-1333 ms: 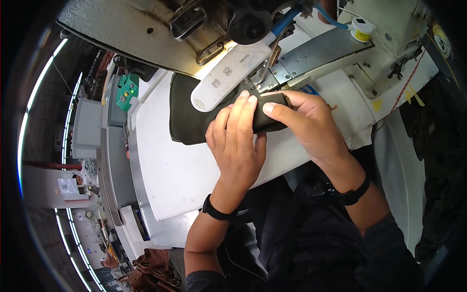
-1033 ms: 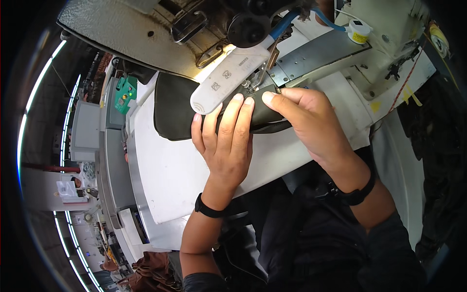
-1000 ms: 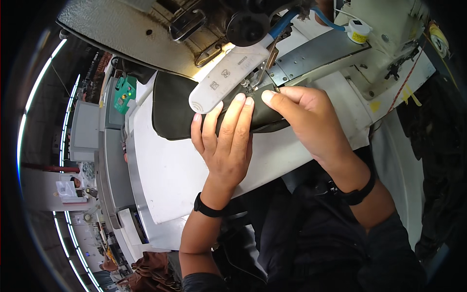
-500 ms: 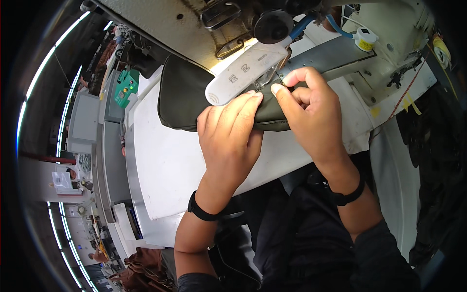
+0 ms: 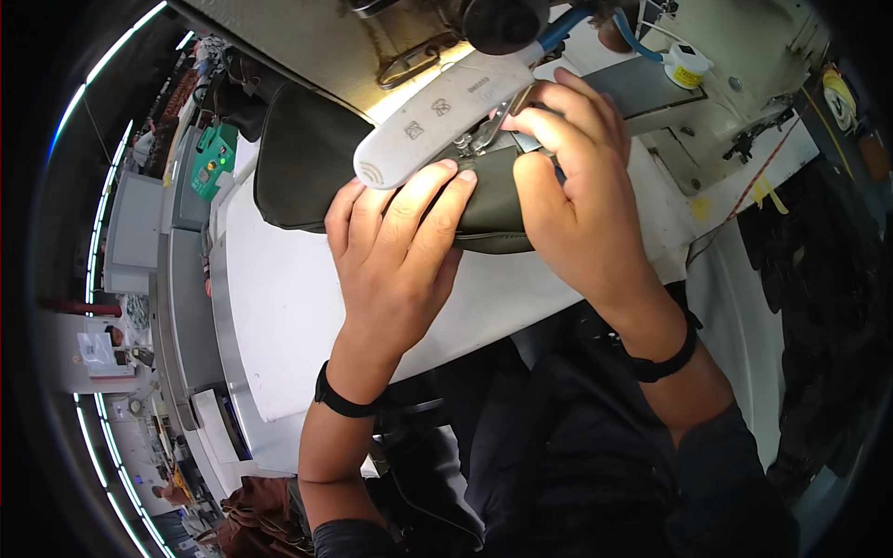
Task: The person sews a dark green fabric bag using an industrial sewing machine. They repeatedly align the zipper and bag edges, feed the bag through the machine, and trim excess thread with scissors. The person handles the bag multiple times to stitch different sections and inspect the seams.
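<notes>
A dark olive leather-like piece [image 5: 302, 163] with a stitched edge lies under a sewing machine's presser foot [image 5: 479, 139]. My left hand [image 5: 395, 232] rests on it with fingers stretched out, their tips just in front of the foot. Right of the foot is my right hand [image 5: 581, 200], its thumb on or just over the piece and apart from the bent fingers. Those fingers reach behind the foot, beside a curved metal lever [image 5: 521, 100]; whether they touch it I cannot tell. A white lamp bar [image 5: 433, 121] covers part of the needle area.
The machine head [image 5: 307, 46] hangs over the far side. The white table [image 5: 279, 307] extends toward me. A blue tube [image 5: 563, 33] and a white round cap with a yellow label [image 5: 686, 67] are at the far right. A green box [image 5: 214, 160] stands at the left.
My right thumb and finger have come out of a pinch near the needle, and the right fingers now reach farther back behind the foot. The left hand still lies on the piece.
</notes>
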`<action>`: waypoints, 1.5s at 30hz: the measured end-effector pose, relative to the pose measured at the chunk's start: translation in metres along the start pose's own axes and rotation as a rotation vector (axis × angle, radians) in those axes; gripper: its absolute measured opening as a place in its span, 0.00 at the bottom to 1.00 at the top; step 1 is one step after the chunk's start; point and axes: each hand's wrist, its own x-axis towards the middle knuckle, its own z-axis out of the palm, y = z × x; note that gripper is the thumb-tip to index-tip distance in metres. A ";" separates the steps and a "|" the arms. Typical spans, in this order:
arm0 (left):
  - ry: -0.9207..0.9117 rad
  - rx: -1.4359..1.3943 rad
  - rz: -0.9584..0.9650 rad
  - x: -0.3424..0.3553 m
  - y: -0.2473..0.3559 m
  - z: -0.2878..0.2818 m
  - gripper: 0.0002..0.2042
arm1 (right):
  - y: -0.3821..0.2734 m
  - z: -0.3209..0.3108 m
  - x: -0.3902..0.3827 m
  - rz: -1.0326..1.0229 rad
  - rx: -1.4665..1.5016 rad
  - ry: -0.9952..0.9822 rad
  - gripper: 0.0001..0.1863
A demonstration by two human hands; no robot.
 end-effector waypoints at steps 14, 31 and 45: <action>0.018 -0.055 -0.087 0.001 0.008 0.003 0.25 | 0.002 0.002 0.000 0.062 -0.039 -0.130 0.11; -0.023 -0.113 -0.241 0.008 0.018 -0.003 0.24 | 0.005 0.005 0.007 0.092 -0.041 -0.146 0.08; 0.009 -0.158 -0.285 0.012 0.017 0.000 0.22 | 0.004 0.007 0.010 0.101 -0.027 -0.121 0.06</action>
